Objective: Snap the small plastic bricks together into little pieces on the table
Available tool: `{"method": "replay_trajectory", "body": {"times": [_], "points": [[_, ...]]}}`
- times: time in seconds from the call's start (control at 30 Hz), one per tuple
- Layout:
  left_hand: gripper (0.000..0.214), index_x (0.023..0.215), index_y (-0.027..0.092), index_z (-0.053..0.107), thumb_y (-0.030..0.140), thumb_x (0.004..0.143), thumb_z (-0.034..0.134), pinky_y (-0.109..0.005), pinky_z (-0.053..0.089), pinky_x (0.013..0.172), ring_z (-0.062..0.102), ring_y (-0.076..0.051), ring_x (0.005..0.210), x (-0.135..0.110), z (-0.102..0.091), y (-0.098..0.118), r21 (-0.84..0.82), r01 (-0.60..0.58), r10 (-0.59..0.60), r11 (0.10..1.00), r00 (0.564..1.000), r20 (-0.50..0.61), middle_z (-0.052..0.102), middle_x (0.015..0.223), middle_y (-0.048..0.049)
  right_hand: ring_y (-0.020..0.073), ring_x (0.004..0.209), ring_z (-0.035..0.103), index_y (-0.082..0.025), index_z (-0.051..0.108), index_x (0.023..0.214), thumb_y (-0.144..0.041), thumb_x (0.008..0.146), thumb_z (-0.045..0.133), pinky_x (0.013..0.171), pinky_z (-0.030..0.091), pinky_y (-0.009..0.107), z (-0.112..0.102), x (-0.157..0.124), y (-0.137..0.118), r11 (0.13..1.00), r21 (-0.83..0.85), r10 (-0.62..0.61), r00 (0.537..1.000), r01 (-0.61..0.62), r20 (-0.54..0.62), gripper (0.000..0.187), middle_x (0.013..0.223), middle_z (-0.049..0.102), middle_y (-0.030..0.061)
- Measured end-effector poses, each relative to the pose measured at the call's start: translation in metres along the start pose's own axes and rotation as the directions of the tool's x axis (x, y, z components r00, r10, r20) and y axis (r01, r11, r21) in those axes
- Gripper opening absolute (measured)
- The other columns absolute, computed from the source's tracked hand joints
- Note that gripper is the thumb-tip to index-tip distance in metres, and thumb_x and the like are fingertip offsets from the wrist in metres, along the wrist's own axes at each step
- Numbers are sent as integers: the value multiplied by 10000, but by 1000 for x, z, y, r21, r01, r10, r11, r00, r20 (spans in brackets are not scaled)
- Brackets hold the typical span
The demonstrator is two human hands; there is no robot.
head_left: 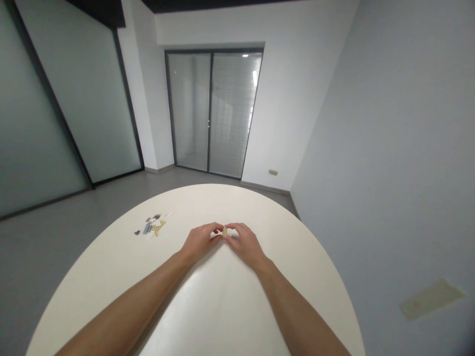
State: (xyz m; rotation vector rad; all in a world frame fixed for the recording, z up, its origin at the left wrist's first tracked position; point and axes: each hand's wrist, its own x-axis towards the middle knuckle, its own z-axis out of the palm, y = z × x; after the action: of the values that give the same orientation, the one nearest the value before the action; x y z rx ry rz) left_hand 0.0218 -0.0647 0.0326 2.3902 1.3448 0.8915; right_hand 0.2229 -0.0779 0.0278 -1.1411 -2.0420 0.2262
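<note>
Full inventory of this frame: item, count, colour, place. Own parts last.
small piece: 1, yellowish, between the fingertips
loose small parts: several, uncountable here, grey/yellow/dark, table's far left
round table: 1, white, centre
frosted panels: 2 visible, grey-green, left
glass panels: 2, dark-framed, back wall
wall plate: 1, pale, low on back wall
patch: 1, beige, right wall
floor: 1, grey, around table
left hand: 1, bare, at piece
right hand: 1, bare, at piece

No text, label, brand, number or sign can be read.
</note>
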Motion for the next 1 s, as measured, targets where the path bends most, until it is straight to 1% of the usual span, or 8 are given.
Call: {"method": "replay_trajectory", "body": {"times": [0.2, 0.3, 0.37, 0.47, 0.53, 0.67, 0.83, 1.0], "points": [[260, 1135, 311, 653, 358, 904, 544, -279, 495, 828, 669, -182, 965, 0, 1, -3, 40, -10, 9, 999, 1000, 25, 726, 1062, 18, 197, 1028, 608, -253, 647, 1116, -310, 887, 657, 932, 461, 348, 1, 0, 0, 999, -37, 22, 1000, -22, 8, 236, 1078, 688, 41], [267, 1152, 307, 645, 353, 916, 529, -292, 487, 862, 651, -190, 1018, -1, 3, -5, 51, -37, 35, 998, 999, 41, 714, 1104, 5, 202, 1029, 607, -240, 654, 1095, -298, 875, 672, 933, 457, 347, 2, 0, 0, 997, -63, 33, 999, -33, 5, 229, 1066, 689, 47], [282, 1173, 291, 634, 348, 924, 515, -304, 487, 874, 641, -198, 1043, -1, 5, -7, 51, -58, 55, 997, 997, 46, 702, 1136, -15, 203, 1032, 605, -236, 657, 1087, -288, 864, 682, 935, 454, 347, 2, 0, 0, 996, -76, 41, 999, -40, 8, 230, 1065, 689, 48], [319, 1208, 239, 613, 336, 925, 505, -332, 481, 914, 618, -219, 1085, 0, 9, -11, 50, -71, 70, 996, 997, 19, 678, 1184, -64, 204, 1033, 605, -235, 657, 1090, -271, 855, 687, 933, 452, 351, 1, 0, -1, 995, -91, 48, 999, -46, 14, 239, 1071, 693, 47], [313, 1191, 216, 618, 325, 920, 505, -357, 470, 949, 601, -233, 1107, 0, 12, -13, 53, -91, 90, 994, 996, 12, 672, 1182, -86, 206, 1031, 606, -235, 659, 1091, -266, 857, 680, 931, 452, 352, 1, 0, -1, 993, -102, 53, 999, -52, 12, 238, 1074, 696, 47], [272, 1139, 211, 637, 294, 919, 501, -376, 450, 992, 580, -236, 1123, 1, 15, -17, 50, -136, 135, 989, 990, 30, 668, 1162, -96, 214, 1044, 603, -227, 663, 1099, -259, 861, 664, 944, 449, 354, 3, -1, 2, 990, -127, 62, 998, -62, -5, 241, 1085, 700, 55], [239, 1088, 214, 652, 288, 925, 494, -380, 453, 999, 572, -233, 1132, 0, 17, -19, 47, -138, 136, 989, 990, 33, 656, 1172, -88, 231, 1048, 603, -214, 669, 1097, -271, 870, 641, 950, 441, 377, 6, -1, 7, 978, -187, 85, 996, -90, -31, 235, 1084, 707, 67], [223, 1067, 225, 662, 287, 921, 505, -384, 454, 1000, 573, -232, 1133, 0, 18, -20, 38, -140, 139, 989, 990, 17, 655, 1173, -83, 233, 1040, 610, -213, 676, 1076, -276, 877, 624, 945, 439, 373, 7, -1, 8, 966, -234, 99, 994, -106, -43, 215, 1081, 711, 68]]}}
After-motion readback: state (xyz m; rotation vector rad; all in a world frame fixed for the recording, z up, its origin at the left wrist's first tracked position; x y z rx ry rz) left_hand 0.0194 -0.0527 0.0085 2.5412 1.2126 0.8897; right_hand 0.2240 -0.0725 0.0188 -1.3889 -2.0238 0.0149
